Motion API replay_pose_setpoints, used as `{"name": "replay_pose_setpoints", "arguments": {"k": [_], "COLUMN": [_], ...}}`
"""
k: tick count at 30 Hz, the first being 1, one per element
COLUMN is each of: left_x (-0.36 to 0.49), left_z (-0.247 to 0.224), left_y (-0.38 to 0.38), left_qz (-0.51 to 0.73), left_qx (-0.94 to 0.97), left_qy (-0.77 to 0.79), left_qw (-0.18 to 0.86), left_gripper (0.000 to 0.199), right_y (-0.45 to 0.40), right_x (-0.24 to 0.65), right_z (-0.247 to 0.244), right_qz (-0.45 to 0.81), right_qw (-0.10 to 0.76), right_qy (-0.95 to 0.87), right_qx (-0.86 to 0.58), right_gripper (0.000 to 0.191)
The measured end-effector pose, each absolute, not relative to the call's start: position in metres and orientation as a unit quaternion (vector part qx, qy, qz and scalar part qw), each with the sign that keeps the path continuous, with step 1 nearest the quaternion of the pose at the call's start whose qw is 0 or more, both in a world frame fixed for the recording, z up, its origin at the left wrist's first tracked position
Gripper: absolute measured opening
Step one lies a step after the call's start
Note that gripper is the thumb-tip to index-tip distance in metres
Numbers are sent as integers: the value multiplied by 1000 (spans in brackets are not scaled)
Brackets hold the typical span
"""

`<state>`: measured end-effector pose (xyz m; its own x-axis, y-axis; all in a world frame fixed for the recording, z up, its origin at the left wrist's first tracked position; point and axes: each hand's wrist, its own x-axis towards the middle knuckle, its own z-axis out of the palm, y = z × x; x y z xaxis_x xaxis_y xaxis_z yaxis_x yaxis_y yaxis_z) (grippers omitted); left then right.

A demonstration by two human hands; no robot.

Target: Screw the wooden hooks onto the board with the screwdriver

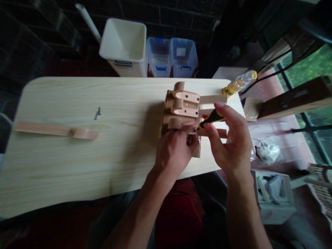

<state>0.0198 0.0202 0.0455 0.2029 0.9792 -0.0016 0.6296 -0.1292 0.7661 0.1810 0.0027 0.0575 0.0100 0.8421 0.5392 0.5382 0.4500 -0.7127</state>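
A brown wooden board (168, 108) lies near the table's right end, with curved wooden hook pieces fixed across it. Dark screw heads show in the upper hook (191, 97) and the middle hook (190, 112). My left hand (175, 147) is closed around the lowest hook (174, 123), partly covering it. In my right hand (230, 141), thumb and fingers grip a yellow-and-black screwdriver (214, 117). Its tip points left, at a screw beside my left fingertips; exact contact is hard to see.
On the table (124, 93) lie a loose wooden hook strip (52, 128) at left and small screws (98, 113). A clear, yellow-ended tube (240, 83) stands at the right corner. Behind are a white bin (124, 38) and blue-handled boxes (158, 58). A white box (275, 207) sits lower right.
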Motion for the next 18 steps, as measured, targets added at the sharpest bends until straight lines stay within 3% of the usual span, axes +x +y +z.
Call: {"name": "replay_pose_setpoints", "arguments": {"k": [5,18], "left_x": [20,19], "left_z": [48,46], "left_y": [21,21], "left_qz": [258,271], "left_qx": [705,706], "left_qy": [570,567], "left_qw": [333,327], "left_gripper": [33,31], "right_y": [6,0], "right_x": [182,179], "right_z": [54,65], "right_qz": [151,156], "right_qw": [532,471], "right_qy": [-681,-708], "right_qx": [-479,-503], "right_gripper": [66,63]}}
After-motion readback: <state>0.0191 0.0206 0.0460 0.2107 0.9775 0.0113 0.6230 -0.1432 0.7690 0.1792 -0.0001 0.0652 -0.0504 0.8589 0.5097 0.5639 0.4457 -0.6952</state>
